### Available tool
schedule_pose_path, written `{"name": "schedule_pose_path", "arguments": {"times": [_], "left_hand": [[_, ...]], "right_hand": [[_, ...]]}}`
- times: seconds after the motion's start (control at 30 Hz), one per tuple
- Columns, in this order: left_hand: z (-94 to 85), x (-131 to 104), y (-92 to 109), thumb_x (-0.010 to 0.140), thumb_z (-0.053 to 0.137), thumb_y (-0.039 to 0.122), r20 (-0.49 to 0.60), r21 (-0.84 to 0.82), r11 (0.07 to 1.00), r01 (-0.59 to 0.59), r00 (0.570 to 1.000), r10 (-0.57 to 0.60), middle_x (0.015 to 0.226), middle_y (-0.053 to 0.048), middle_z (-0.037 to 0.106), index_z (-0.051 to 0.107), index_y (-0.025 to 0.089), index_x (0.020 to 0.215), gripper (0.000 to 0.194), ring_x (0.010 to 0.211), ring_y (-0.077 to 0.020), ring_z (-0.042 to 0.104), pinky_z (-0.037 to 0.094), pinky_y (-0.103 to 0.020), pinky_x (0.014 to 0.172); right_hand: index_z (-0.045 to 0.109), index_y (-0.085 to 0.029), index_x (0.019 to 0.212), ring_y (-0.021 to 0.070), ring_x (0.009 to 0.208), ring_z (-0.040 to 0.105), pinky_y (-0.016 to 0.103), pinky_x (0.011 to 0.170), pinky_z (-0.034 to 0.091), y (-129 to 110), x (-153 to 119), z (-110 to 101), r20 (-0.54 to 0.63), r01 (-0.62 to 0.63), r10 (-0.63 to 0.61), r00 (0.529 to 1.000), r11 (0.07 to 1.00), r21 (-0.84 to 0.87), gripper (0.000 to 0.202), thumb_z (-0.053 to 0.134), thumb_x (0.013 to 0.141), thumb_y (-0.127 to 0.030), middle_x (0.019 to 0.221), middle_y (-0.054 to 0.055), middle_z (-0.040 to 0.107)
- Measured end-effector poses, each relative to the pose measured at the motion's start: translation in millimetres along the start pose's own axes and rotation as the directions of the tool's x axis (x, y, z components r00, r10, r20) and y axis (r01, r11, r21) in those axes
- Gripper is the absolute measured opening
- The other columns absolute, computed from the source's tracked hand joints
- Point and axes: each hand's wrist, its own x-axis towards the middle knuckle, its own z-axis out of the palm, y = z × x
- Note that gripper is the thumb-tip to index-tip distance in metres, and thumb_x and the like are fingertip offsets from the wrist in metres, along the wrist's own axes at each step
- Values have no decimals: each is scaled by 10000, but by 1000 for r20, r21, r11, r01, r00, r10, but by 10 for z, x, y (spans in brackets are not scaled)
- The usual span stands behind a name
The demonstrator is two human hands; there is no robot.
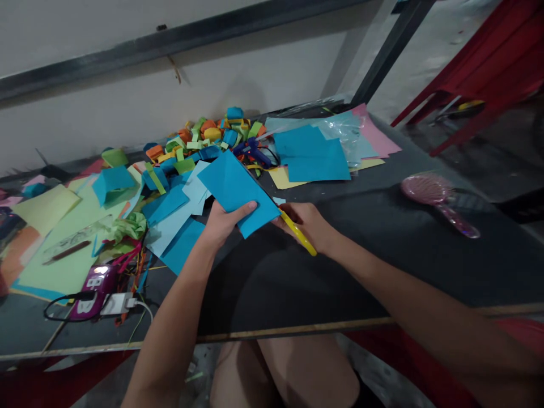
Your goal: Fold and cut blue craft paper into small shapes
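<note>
My left hand grips a sheet of blue paper near its lower left edge, thumb on top and fingers underneath. Yellow-handled scissors are in my right hand, at the paper's right edge. Their blades lie along that edge, partly hidden by the paper, so I cannot tell how far apart they are. Both hands hover above the dark table. Under and left of the held sheet lie light blue paper pieces and a darker blue piece.
Folded paper pieces pile up along the wall, beside a blue glue gun. Blue sheets and pink paper lie at the back right. A pink hairbrush rests at right; a purple device with cables at left.
</note>
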Motion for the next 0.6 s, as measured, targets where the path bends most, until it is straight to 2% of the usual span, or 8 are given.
{"name": "schedule_pose_path", "arguments": {"times": [0.3,0.6], "left_hand": [[21,-5,25,658,799,457,-25,-36,999,32,999,-32,1259,-133,634,525,252,1304,731,1177,-357,590,524,-519,951],[11,-2,29,682,779,468,-12,-11,1000,22,1000,-23,1267,-127,632,522,254,1301,703,1181,-352,592,515,-533,970]], "right_hand": [[425,-207,519,113,432,389,263,442,244,-57,-18,14,-47,50,-50,998,999,-15,580,530,754,-727,427,-24,383],[439,-200,483,108,441,376,265,454,243,-80,-10,2,-63,21,-26,998,996,-83,619,505,738,-761,432,-15,385]]}}
